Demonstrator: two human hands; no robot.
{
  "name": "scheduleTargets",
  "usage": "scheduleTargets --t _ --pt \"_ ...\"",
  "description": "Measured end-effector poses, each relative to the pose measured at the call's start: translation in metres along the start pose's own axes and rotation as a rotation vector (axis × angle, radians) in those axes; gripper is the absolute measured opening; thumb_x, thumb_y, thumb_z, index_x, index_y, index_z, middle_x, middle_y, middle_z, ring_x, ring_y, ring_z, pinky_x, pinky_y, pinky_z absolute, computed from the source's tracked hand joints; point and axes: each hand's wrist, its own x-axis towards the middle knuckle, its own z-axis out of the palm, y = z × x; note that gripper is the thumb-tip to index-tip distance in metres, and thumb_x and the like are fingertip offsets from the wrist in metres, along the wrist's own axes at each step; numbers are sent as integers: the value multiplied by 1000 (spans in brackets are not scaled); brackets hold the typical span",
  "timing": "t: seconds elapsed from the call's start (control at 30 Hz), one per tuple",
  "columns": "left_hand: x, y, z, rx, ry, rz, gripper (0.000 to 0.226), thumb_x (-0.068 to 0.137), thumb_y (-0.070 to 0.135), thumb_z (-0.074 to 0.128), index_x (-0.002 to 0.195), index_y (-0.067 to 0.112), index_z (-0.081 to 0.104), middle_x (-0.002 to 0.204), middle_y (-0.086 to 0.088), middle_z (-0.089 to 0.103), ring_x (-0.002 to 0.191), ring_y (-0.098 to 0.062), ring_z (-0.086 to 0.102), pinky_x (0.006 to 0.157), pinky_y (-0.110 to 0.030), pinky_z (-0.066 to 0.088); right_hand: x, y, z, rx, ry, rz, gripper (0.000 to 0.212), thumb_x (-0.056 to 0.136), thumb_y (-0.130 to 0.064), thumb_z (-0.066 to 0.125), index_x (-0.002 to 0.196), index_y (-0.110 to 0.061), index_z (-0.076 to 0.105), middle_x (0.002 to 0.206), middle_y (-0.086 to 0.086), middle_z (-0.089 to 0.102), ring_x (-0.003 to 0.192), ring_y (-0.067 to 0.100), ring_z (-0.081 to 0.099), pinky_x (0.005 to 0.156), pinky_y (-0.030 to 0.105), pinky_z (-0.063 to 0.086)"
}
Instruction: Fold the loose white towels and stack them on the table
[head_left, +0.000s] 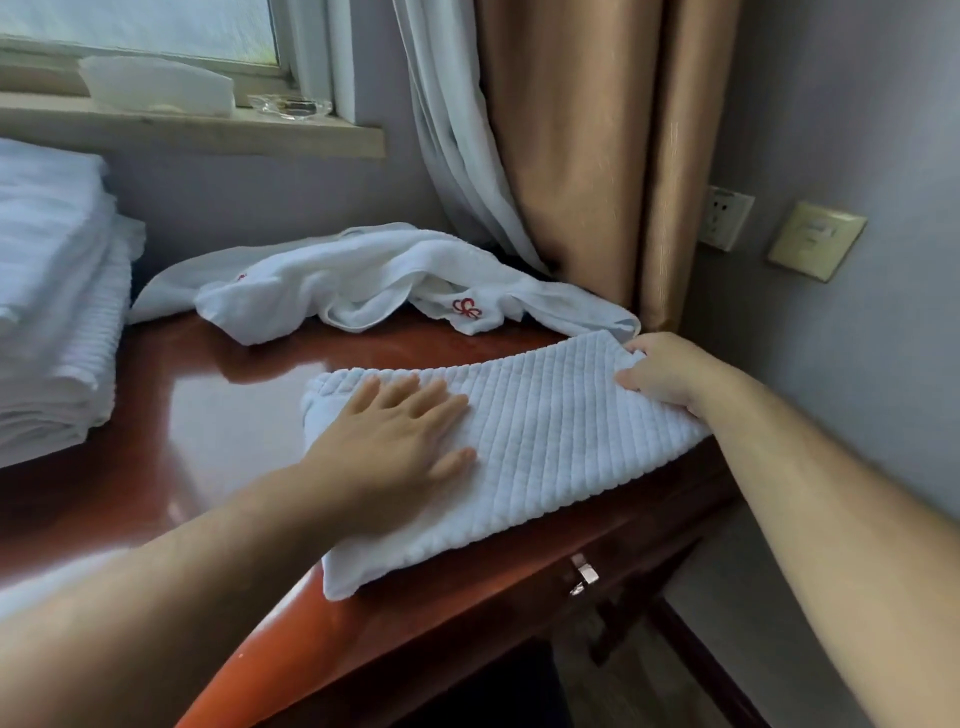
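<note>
- Your left hand lies flat, fingers straight, pressing the ribbed towel at the table's near-right edge; keep it there as an anchor.
- Your right hand curls round the towel's 3 o'clock end; carry that end towards 9 o'clock, edges matched.
- The crumpled towel waits at 12 o'clock, the folded stack at 9.
- Your right fingertips are hidden in the fabric, and the stack is cut off on the left.

Bare table lies open between the folded stack at left and the crumpled towel behind; curtain and wall close the right.
</note>
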Motion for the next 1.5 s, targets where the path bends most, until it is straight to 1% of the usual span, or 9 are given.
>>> scheduleTargets --t 0.13,0.3,0.63,0.8,1.0,1.17,1.27,1.37,1.5 --pt "6 -4 2 -19 -29 10 85 85 80 9 159 40 15 168 12 12 155 -15 4 125 -43 -3 -7 -19 24 -80 347 -139 42 98 -26 50 139 -21 56 141 8 55 123 27 54 101 45 47" --pt "7 -9 2 -71 -47 -38 99 75 91 3 159 41 13 169 12 8 155 -17 3 125 -44 -2 -9 -28 58 -292 -31 -146 70 96 -69 23 159 -36 23 169 -7 11 155 25 11 123 54 16" --pt "-20 -48 1 -69 -56 -263 62 100 67 13 158 46 13 169 13 0 155 -17 -9 122 -54 -7 -54 -46 73 -373 -73 -32 81 95 -75 11 162 -32 0 170 -1 -13 154 38 -11 124 57 1" --pt "-59 -82 -12 -124 -25 -563 90 88 80 39 159 32 11 169 -2 9 149 -36 23 116 -52 26 -111 -72 89 -430 -214 -13 96 84 -88 12 160 -33 -9 168 5 -21 150 45 -22 121 65 1" --pt "-95 -90 -24 -583 121 -856 104 64 61 86 135 -1 43 109 -10 64 91 -25 60 79 -38 48 -141 -110 106 -392 -186 -257 85 96 -75 22 163 -24 5 170 12 -7 155 38 -12 123 57 -6" --pt "-127 -89 -32 -973 237 -566 46 66 30 95 102 16 71 93 -3 77 85 -19 74 77 -40 62 -139 -144 109 -211 -167 -342 102 89 -76 49 162 -28 -5 171 5 0 156 32 -1 123 58 13" --pt "-144 -82 -58 -938 321 -351 53 63 31 93 108 24 65 98 2 75 92 -17 73 76 -37 61 -135 -173 92 -90 -107 -568 120 72 -73 74 161 -24 10 167 2 19 155 25 14 123 49 23" --pt "-163 -85 -98 -862 325 -189 58 62 31 90 114 25 65 105 1 74 102 -20 71 89 -53 57 -135 -211 67 11 -255 -761 89 60 -58 91 136 -33 52 129 -9 64 118 8 59 100 36 49" --pt "-196 -106 -147 -802 322 -144 55 63 24 89 113 28 68 107 -1 74 108 -23 69 92 -53 55 -149 -255 52 99 -491 -884 53 65 -42 89 113 -29 70 106 -7 76 99 10 72 89 37 57"
